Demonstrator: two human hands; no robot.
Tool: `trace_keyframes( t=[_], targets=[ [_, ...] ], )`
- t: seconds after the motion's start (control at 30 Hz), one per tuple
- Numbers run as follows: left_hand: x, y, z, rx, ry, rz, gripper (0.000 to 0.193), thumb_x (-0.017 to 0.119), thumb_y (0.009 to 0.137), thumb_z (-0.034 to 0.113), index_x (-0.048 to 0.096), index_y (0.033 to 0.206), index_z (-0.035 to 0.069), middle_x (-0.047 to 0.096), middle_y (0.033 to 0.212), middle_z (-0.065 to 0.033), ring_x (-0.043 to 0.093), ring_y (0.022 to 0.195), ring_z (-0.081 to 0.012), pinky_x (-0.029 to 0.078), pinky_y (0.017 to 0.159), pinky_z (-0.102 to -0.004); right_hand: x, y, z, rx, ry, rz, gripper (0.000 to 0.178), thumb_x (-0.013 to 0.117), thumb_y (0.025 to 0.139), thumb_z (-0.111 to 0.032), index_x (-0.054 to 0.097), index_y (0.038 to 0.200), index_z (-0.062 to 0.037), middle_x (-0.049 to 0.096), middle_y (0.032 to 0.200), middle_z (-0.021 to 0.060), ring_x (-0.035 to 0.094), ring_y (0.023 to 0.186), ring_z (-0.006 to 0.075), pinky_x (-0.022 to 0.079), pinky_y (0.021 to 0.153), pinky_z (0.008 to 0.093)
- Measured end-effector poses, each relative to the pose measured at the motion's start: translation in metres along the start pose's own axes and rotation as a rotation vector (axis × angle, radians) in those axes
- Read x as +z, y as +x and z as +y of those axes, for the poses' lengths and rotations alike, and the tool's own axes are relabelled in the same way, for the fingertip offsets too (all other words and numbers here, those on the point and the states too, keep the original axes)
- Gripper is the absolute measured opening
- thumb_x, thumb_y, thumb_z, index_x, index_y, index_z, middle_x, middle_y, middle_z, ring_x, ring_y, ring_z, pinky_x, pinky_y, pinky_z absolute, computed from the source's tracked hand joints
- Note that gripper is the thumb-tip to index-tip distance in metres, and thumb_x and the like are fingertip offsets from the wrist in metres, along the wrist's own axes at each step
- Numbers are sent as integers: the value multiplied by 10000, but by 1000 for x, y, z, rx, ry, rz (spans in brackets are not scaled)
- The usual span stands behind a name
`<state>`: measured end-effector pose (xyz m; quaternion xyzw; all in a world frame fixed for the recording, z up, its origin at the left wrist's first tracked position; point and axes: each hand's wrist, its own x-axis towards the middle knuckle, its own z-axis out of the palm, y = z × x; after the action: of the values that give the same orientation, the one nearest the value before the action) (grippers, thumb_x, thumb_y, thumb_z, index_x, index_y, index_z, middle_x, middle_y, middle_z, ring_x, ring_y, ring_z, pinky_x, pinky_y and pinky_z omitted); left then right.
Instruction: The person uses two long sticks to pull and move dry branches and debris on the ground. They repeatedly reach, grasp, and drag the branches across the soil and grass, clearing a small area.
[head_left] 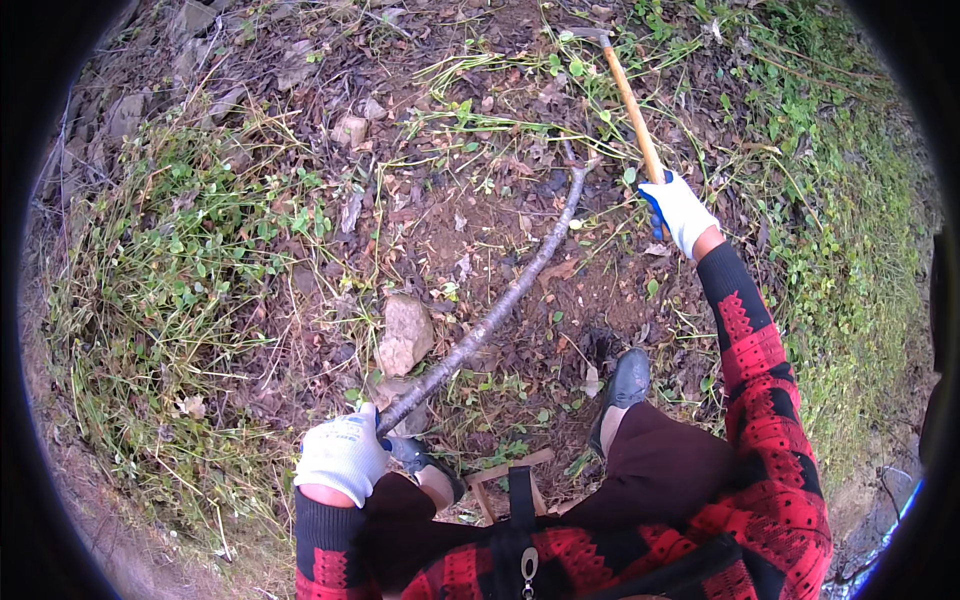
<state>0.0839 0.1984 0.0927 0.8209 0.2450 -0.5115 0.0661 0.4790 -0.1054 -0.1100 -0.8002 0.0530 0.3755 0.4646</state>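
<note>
My left hand [345, 455], in a white knit work glove with blue on the palm side, is closed around the thick near end of a long curved branch [495, 317]. The branch runs up and to the right, low over the ground, and forks at its far end. My right hand [680, 213], gloved the same way, grips the wooden handle of a sickle [630, 105]. Its narrow metal blade [585, 33] points left among the cut stems at the top of the view. The sickle head is apart from the branch's forked tip.
A pale rock [405, 335] lies beside the branch. Cut green stems [470, 118] are strewn over leaf litter ahead. Weeds [190, 230] grow on the left and grass [860, 260] on the right. My shoes [628, 380] stand near a small wooden frame [510, 468].
</note>
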Motion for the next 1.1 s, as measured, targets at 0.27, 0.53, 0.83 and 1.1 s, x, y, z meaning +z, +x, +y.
trace_keyframes(
  t=[0.27,0.53,0.83,1.1],
  targets=[
    [23,7,-19,149,77,168,300,678,869,282,647,1079,71,734,951,-171,713,956,-349,559,837,-470,-42,-125,90,-125,-644,171,440,695,918,-255,505,1217,7,681,917,242,675,807,401,536,718,452],
    [110,10,5,343,-864,-310,335,764,899,308,580,937,30,598,725,-63,564,484,-164,484,438,-324,0,-236,147,-125,-715,224,455,669,916,-252,471,1222,21,680,1052,306,668,1005,472,538,849,507],
    [157,-60,55,549,-1339,-179,303,768,906,264,605,771,48,568,623,-42,527,470,-164,418,432,-338,1,-339,53,-181,-289,-2,315,696,920,-258,491,1023,-42,516,680,35,499,466,163,424,390,340],
    [161,-180,-56,518,-1674,178,214,719,960,232,562,918,92,537,679,17,467,448,-87,375,393,-276,85,-406,-117,-639,-456,-36,282,699,918,-251,503,994,-64,536,717,35,511,493,156,441,397,333]
  ],
)
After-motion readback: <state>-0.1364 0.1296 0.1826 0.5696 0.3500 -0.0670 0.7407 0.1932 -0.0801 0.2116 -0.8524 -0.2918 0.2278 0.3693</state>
